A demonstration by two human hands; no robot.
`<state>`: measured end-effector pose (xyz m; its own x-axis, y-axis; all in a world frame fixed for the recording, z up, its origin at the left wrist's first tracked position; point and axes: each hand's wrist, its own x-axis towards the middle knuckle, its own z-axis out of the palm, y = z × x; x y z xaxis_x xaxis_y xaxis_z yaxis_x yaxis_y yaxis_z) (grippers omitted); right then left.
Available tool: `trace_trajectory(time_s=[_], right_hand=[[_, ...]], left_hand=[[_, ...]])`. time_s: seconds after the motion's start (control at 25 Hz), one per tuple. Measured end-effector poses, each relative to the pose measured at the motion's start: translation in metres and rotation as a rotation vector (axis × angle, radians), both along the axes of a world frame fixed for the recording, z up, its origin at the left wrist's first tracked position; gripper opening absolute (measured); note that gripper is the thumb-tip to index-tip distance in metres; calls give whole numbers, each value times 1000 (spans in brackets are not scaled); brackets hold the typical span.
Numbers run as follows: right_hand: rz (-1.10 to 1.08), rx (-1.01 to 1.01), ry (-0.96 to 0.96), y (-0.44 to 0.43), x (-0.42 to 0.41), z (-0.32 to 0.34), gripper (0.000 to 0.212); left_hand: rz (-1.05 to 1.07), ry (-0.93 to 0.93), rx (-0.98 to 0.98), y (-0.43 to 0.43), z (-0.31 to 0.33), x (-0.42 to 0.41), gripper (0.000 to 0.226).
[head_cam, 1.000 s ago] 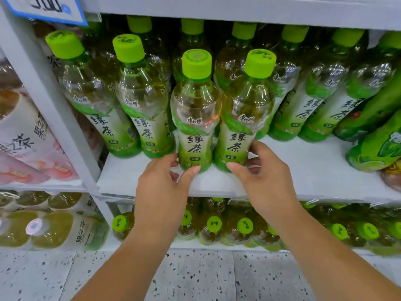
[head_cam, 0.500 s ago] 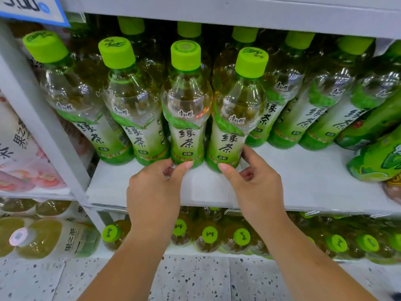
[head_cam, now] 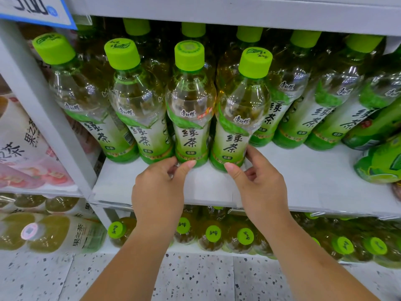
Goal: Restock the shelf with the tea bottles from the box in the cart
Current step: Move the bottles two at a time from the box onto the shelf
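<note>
Two green tea bottles with lime caps stand upright side by side on the white shelf (head_cam: 303, 183). My left hand (head_cam: 160, 187) grips the base of the left one (head_cam: 191, 109) with thumb and fingers. My right hand (head_cam: 258, 183) holds the base of the right one (head_cam: 240, 118) the same way. More green tea bottles (head_cam: 134, 105) stand in rows to the left, behind and to the right. The cart and the box are out of view.
A white upright (head_cam: 43, 109) borders the shelf bay on the left, with pink fruit tea packs (head_cam: 23, 153) beyond it. Green lime drink bottles (head_cam: 382, 157) lie at the far right. A lower shelf holds several more bottles (head_cam: 212, 233). A speckled floor (head_cam: 195, 279) lies below.
Both hands have pushed the two bottles further back on the shelf, level with the front row at the left. The camera has moved closer.
</note>
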<state>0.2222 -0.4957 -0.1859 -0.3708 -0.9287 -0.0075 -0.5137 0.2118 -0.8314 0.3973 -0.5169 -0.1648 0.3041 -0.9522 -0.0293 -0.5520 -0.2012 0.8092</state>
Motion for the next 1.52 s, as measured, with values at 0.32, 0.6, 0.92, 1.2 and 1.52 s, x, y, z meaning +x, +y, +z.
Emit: trace_trajectory(time_s=[0.32, 0.6, 0.92, 1.2, 1.52], right_hand=[[59, 55, 5, -1, 0, 10, 59], [-58, 152, -214, 15, 10, 34, 39], [-200, 253, -389, 92, 57, 86, 37], [-260, 427, -387, 190, 91, 143, 47], [-520, 433, -475, 322, 99, 212, 48]], left_hand=[[-111, 84, 69, 1, 13, 8, 18], [-287, 268, 250, 16, 28, 34, 49], [-526, 369, 474, 63, 68, 78, 58], [-588, 313, 555, 130, 130, 113, 57], [-930, 183, 699, 203, 187, 101, 63]])
